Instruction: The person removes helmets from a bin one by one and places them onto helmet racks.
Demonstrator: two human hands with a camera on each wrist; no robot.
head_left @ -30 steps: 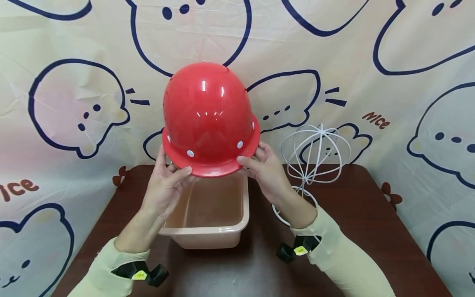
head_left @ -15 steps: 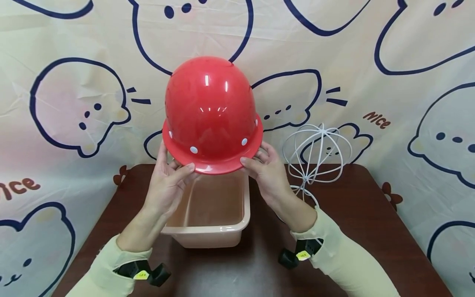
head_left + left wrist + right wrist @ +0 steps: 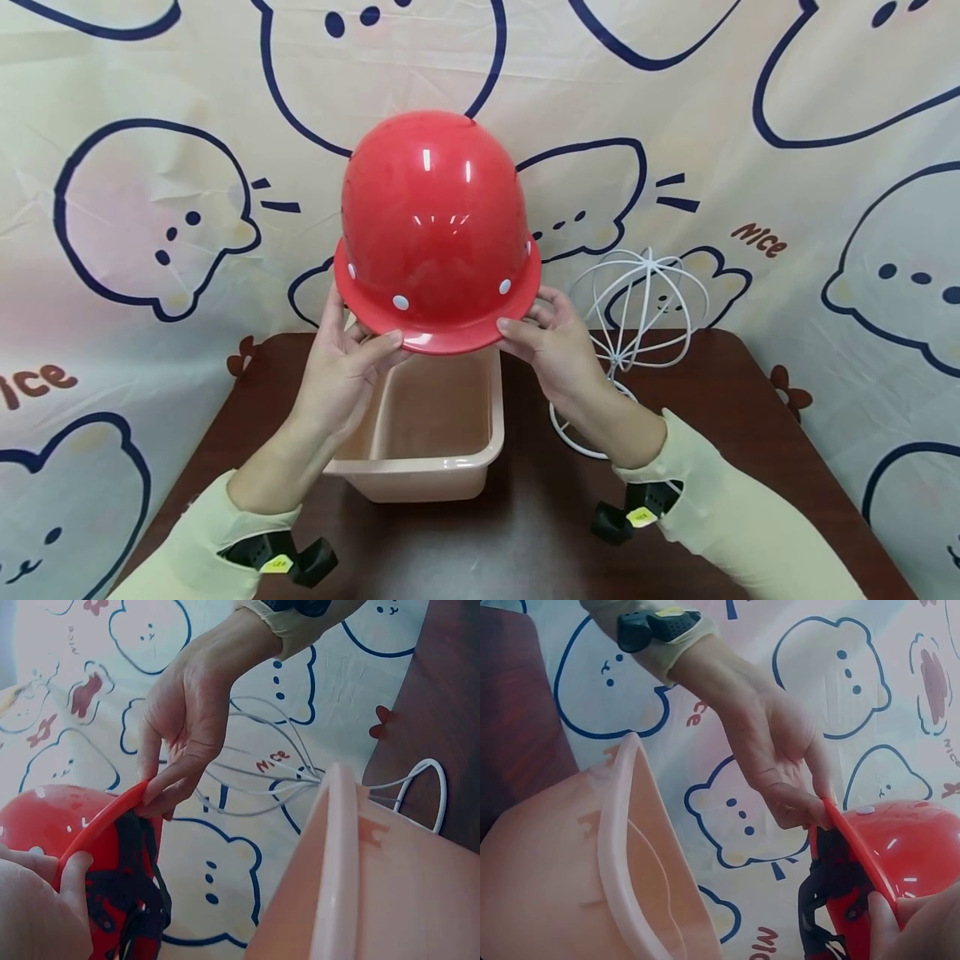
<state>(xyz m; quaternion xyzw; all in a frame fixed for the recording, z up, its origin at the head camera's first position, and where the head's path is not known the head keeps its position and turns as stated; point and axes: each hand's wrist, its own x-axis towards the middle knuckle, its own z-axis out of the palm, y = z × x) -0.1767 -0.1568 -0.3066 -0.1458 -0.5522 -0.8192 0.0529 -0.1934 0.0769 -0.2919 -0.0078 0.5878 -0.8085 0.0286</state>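
Note:
A glossy red hard hat [image 3: 438,217] with white dots round its base is held up above the back part of a beige plastic basin [image 3: 420,467]. My left hand [image 3: 337,375] pinches the hat's brim at its left, thumb on top and fingers underneath. On the other side my right hand [image 3: 558,350] grips the brim the same way. The wrist views show the hat's underside, where a black harness [image 3: 829,892] with straps sits inside the shell. In the left wrist view the basin's rim [image 3: 341,855] stands apart from the hat.
A white wire stand [image 3: 645,308] with a cage-like top and a round base stands on the dark brown table [image 3: 720,417], partly behind my right arm. A cloth printed with cartoon animals [image 3: 150,217] hangs behind and at both sides.
The hard hat has shifted slightly right and up in the head view, both hands keeping hold of its brim. My right forearm has moved outward to the right, and the basin stays put.

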